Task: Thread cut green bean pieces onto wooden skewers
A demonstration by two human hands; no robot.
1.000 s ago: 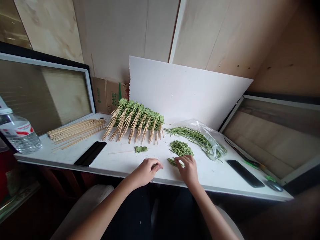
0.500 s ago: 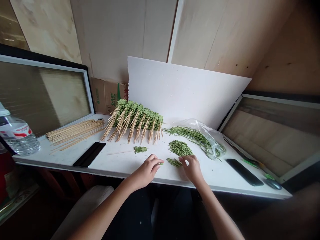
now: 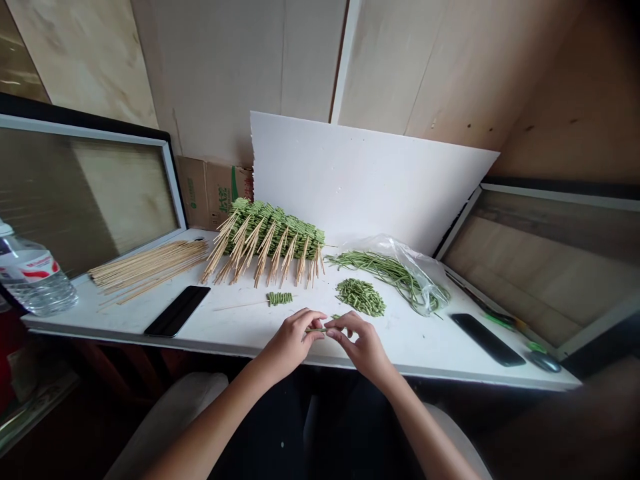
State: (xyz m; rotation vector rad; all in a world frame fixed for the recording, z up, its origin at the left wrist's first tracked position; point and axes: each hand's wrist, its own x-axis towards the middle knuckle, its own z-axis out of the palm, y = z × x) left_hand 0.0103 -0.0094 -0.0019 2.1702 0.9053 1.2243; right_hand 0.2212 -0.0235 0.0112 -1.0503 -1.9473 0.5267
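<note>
My left hand (image 3: 293, 340) is closed in a pinch on a thin green bean (image 3: 316, 329) just above the table's front edge. From the other side, the fingertips of my right hand (image 3: 363, 343) pinch the same bean's right end, and the two hands nearly meet. A few cut pieces lie partly hidden behind my right fingers. Just beyond sits a heap of short bean pieces (image 3: 361, 297). To the left, a skewer threaded with bean pieces (image 3: 280, 299) rests flat on the table.
Finished bean skewers (image 3: 280, 233) are stacked at the back, with bare bamboo sticks (image 3: 150, 267) to their left. Long beans (image 3: 395, 270) lie in a clear plastic bag at right. Phones (image 3: 179, 311) (image 3: 487, 339) and a water bottle (image 3: 37, 273) stand towards the sides of the white table (image 3: 235, 333).
My right hand has moved left from the small row of cut pieces to meet my left hand. A bean now spans between the fingertips of both hands.
</note>
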